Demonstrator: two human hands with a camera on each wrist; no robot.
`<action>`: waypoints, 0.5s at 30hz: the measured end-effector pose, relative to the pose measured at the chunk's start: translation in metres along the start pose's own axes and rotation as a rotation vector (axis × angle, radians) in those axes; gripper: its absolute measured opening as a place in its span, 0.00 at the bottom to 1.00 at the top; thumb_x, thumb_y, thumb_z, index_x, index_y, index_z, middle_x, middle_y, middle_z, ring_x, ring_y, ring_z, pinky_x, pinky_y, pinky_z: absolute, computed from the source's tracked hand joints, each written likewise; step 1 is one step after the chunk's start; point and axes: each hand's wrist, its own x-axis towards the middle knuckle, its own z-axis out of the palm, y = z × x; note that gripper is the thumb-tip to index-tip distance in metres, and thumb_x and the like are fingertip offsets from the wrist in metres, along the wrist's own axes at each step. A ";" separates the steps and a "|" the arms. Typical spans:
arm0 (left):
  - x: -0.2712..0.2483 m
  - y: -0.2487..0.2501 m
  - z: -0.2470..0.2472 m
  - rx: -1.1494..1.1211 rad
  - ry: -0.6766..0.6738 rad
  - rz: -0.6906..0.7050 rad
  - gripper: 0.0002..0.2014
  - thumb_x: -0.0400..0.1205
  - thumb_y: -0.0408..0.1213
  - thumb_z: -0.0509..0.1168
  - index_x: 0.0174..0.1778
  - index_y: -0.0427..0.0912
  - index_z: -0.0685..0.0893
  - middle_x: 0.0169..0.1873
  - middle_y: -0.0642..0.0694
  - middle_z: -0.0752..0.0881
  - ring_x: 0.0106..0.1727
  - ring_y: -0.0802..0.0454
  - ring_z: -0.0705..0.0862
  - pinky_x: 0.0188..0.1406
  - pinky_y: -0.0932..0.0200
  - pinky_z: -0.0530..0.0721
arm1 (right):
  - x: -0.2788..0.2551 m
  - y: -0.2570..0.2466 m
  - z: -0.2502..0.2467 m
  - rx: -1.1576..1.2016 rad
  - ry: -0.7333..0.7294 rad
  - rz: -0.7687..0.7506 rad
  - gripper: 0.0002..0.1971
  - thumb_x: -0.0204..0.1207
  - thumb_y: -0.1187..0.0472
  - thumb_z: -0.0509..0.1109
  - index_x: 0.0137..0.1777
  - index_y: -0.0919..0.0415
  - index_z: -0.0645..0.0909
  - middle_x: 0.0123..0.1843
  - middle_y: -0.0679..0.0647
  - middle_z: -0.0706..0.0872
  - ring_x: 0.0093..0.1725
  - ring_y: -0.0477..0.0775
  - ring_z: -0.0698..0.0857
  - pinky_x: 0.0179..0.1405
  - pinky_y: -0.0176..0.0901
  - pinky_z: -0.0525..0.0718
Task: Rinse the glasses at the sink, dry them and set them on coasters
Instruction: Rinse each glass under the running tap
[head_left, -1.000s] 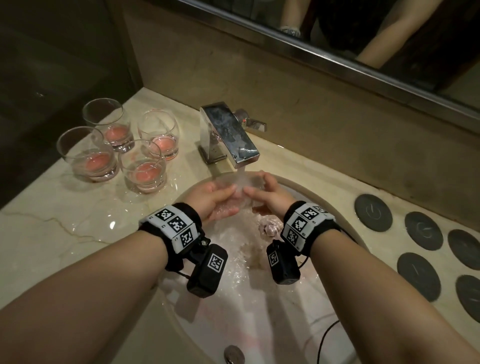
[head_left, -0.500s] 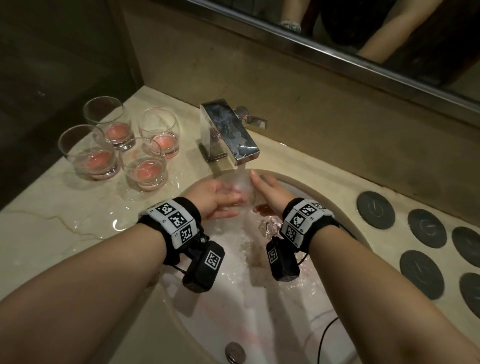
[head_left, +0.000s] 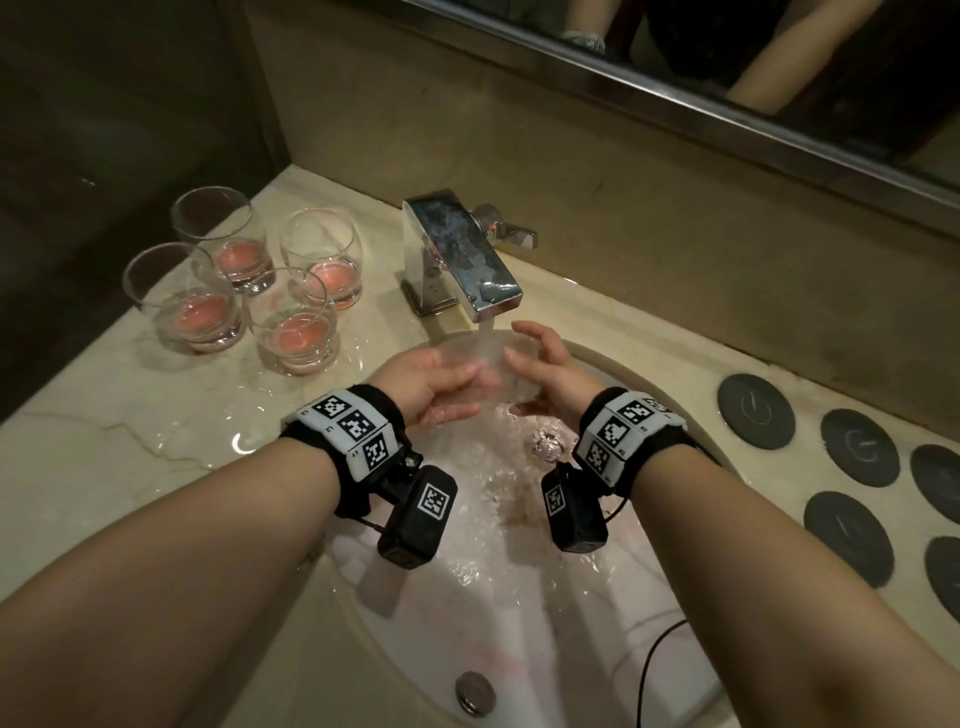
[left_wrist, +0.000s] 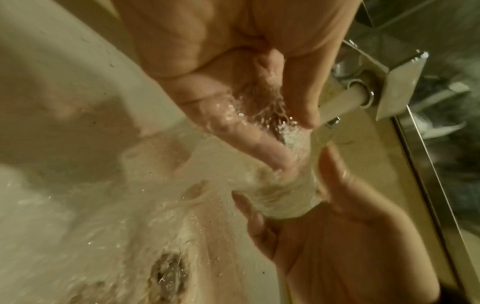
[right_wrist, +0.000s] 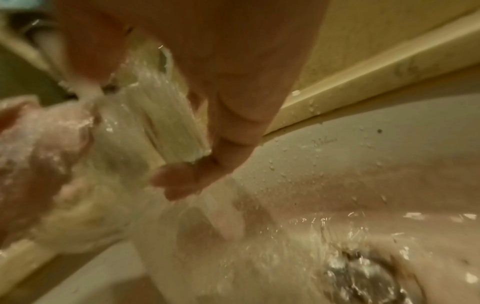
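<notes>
A clear glass (head_left: 493, 358) lies tilted under the stream of the chrome faucet (head_left: 462, 254), over the sink (head_left: 519, 623). My left hand (head_left: 441, 384) grips its rim end, with fingers (left_wrist: 249, 148) reaching into the mouth and the thumb outside. My right hand (head_left: 545, 374) cups the base end (left_wrist: 283, 203) from the right, thumb and fingers curled round it. Water runs over the glass (right_wrist: 166, 123) and both hands. Several glasses (head_left: 293, 322) holding pink liquid stand on the wet counter to the left. Several dark round coasters (head_left: 756, 410) lie on the counter to the right.
The drain (head_left: 545, 444) sits below my hands, with water splashing across the basin. A round metal fitting (head_left: 472, 693) sits on the basin's near wall. The faucet lever (head_left: 511, 231) points right. A mirror (head_left: 727, 62) runs along the wall behind. A black cable (head_left: 654, 654) hangs over the basin rim.
The glass stays under the stream. My right hand's fingers have shifted round it, lifting and spreading over its top, and my left fingers have moved on its rim.
</notes>
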 end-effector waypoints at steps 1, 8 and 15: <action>0.000 0.000 0.000 -0.036 0.014 0.000 0.08 0.82 0.28 0.61 0.53 0.29 0.81 0.41 0.38 0.89 0.30 0.56 0.88 0.26 0.66 0.85 | 0.000 0.001 -0.002 0.002 -0.025 -0.012 0.30 0.75 0.53 0.72 0.75 0.49 0.65 0.68 0.53 0.76 0.56 0.57 0.85 0.45 0.44 0.83; -0.003 0.000 -0.001 -0.082 0.039 -0.052 0.05 0.80 0.32 0.64 0.49 0.38 0.83 0.37 0.44 0.90 0.39 0.53 0.90 0.33 0.62 0.89 | 0.002 -0.007 0.009 -0.257 0.116 -0.041 0.32 0.76 0.35 0.62 0.72 0.57 0.69 0.52 0.55 0.84 0.42 0.51 0.85 0.40 0.44 0.82; -0.002 0.001 0.002 -0.269 0.080 -0.056 0.07 0.83 0.34 0.61 0.53 0.38 0.82 0.35 0.39 0.90 0.31 0.54 0.89 0.21 0.66 0.85 | -0.002 -0.002 -0.001 -0.089 -0.020 -0.028 0.30 0.71 0.53 0.77 0.70 0.50 0.68 0.55 0.60 0.83 0.37 0.51 0.80 0.34 0.41 0.77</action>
